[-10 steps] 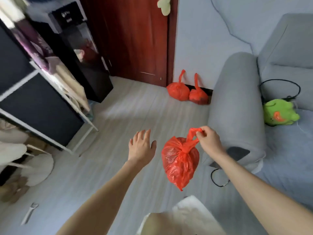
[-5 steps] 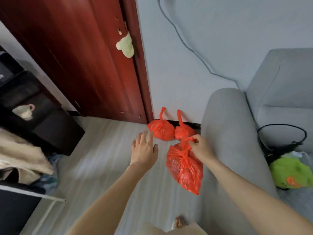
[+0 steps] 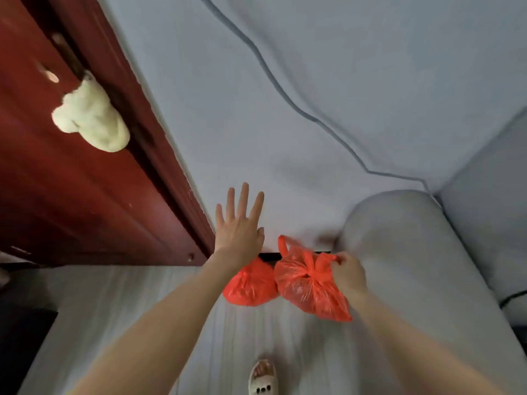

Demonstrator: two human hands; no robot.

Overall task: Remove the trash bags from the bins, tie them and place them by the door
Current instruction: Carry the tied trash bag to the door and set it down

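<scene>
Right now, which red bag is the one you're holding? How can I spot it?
Find the dark red door, then look right along the wall to the grey sofa arm. The held bag hangs from the right hand, unlike the bag on the floor.

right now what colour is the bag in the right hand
Translucent orange-red, the tied bag held by the right hand; clearest in the head view.

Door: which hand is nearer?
Left. The left hand is open with fingers spread, just right of the door frame. The right hand is farther right, beside the sofa, holding the tied bag.
</scene>
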